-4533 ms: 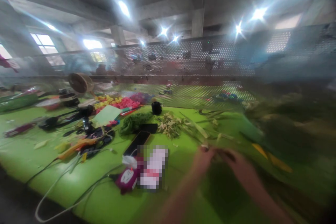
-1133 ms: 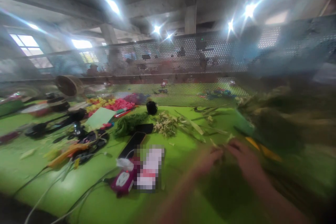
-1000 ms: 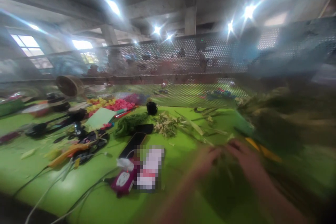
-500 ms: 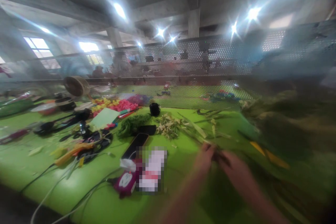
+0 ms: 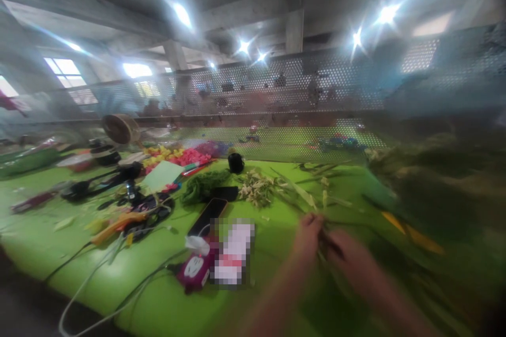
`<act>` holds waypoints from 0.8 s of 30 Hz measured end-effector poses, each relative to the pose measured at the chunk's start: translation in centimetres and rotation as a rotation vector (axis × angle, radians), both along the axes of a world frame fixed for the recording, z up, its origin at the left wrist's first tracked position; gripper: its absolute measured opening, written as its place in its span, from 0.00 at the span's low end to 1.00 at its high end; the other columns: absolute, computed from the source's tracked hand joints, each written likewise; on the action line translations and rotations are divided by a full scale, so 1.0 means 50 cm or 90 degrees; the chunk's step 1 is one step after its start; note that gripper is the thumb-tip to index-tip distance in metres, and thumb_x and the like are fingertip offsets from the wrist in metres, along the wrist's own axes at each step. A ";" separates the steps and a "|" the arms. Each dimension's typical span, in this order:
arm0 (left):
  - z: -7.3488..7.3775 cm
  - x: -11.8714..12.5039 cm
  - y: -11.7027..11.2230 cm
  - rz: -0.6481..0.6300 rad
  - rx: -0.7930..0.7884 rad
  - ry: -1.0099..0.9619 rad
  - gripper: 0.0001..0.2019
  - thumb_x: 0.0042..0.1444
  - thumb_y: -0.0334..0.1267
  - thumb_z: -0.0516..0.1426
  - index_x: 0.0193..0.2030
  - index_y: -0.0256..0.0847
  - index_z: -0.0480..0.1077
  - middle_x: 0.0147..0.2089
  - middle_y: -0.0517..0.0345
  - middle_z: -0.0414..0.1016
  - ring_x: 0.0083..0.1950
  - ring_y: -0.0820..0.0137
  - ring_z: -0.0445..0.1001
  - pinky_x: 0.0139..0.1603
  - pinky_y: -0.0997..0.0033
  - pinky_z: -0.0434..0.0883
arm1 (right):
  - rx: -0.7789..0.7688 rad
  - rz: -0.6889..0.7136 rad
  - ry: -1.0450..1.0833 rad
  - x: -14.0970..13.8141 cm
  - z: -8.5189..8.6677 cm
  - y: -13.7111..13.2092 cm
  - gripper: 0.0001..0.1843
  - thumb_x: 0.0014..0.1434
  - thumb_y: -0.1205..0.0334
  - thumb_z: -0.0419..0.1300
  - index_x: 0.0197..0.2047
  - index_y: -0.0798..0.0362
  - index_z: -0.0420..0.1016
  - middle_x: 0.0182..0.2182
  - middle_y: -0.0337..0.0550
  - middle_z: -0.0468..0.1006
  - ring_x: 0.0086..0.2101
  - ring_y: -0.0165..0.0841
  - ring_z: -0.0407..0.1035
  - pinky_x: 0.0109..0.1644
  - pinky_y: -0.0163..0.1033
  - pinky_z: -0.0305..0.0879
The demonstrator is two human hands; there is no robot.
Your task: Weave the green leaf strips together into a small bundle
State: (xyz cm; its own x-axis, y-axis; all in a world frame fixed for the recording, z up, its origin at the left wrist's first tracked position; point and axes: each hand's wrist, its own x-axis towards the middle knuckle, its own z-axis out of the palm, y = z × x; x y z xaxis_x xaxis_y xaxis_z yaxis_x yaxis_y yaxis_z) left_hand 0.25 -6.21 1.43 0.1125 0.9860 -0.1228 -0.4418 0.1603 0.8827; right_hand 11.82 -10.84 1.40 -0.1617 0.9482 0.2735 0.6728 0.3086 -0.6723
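Over the right part of the green table, my left hand (image 5: 310, 234) and my right hand (image 5: 343, 250) work close together, both with closed fingers. A thin greenish strip (image 5: 322, 253) runs between them and hangs below; blur and the fingers hide most of it. Just beyond my left fingertips lie long pale green strips (image 5: 302, 196), like leaf or husk pieces. A pile of short cream-green pieces (image 5: 256, 188) sits to their left, next to a bundle of green strands (image 5: 201, 185).
A smartphone (image 5: 209, 217), a purple power socket (image 5: 193, 269) with cables and an orange-handled tool (image 5: 120, 225) lie left. Behind them are pink and yellow pieces (image 5: 190, 157). A perforated screen (image 5: 253, 95) closes off the back; a large green bundle (image 5: 427, 189) stands right.
The whole view has shifted slightly, with things sitting a little farther right. My right hand is a bit lower and farther from my left, and more of the strip shows below.
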 end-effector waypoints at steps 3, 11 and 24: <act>0.008 -0.005 0.001 -0.041 -0.016 -0.059 0.16 0.42 0.48 0.64 0.29 0.37 0.69 0.27 0.60 0.69 0.28 0.75 0.66 0.31 0.76 0.62 | -0.052 -0.070 0.111 0.015 0.005 0.010 0.13 0.58 0.51 0.52 0.37 0.48 0.73 0.35 0.43 0.78 0.34 0.35 0.71 0.39 0.40 0.66; -0.022 -0.006 0.011 -0.114 0.024 0.003 0.16 0.47 0.49 0.62 0.33 0.37 0.70 0.29 0.59 0.69 0.28 0.76 0.64 0.33 0.75 0.63 | -0.119 -0.104 0.277 0.033 0.026 0.030 0.15 0.52 0.50 0.58 0.38 0.50 0.73 0.38 0.43 0.80 0.37 0.38 0.73 0.40 0.39 0.68; 0.007 -0.012 0.010 -0.174 0.233 0.179 0.12 0.50 0.35 0.56 0.41 0.39 0.74 0.42 0.53 0.75 0.47 0.65 0.69 0.52 0.68 0.62 | -0.049 -0.142 0.076 0.067 0.023 0.032 0.15 0.57 0.50 0.51 0.34 0.50 0.72 0.31 0.40 0.80 0.31 0.36 0.73 0.34 0.38 0.64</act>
